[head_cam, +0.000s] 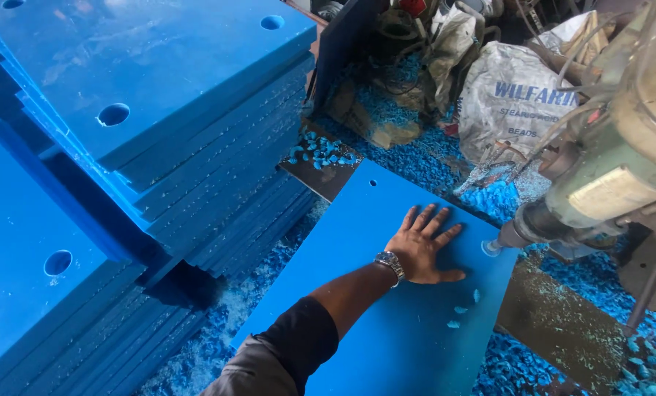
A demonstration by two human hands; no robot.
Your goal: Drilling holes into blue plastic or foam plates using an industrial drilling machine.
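My left hand (422,249) lies flat, palm down with fingers spread, on a blue plastic sheet (365,249) that slopes toward me; a metal watch is on the wrist. Just right of the thumb, the bit of a greenish drilling machine (606,176) meets the sheet near its right edge (491,247). A small hole (373,182) shows near the sheet's far corner. A few blue chips (460,312) rest on the sheet below the hand. My right hand is out of view.
A tall stack of blue sheets with round holes (196,110) stands at the left, with another stack (35,249) in front of it. Blue shavings (416,154) cover the floor. A white sack (511,95) and clutter lie at the back right.
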